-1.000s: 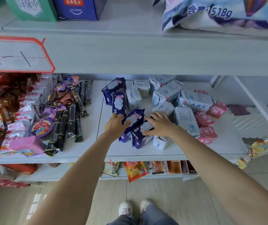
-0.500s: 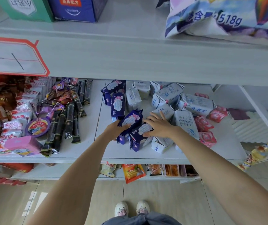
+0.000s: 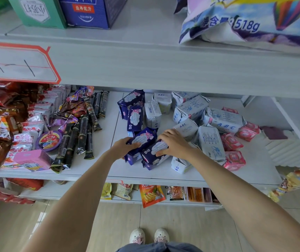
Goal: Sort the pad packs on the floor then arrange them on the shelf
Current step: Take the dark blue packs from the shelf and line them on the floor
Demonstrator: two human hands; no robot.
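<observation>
Standing at the white laminate shelf (image 3: 163,175), I now hold both dark blue plastic pad packs: left hand (image 3: 125,148) wraps the nearer-left one (image 3: 142,140), right hand (image 3: 174,144), shifted back from the white packs (image 3: 209,140), clasps the other (image 3: 154,155), ready for lining up.

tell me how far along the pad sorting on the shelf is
Mostly done, it seems: no packs show on the floor, and the shelf already holds white ABC packs and pink packs in rough color groups. In hand: the left hand grips one dark blue pack, and the right hand holds another. Left: straightening the loose, tilted groups into neat rows.
</observation>
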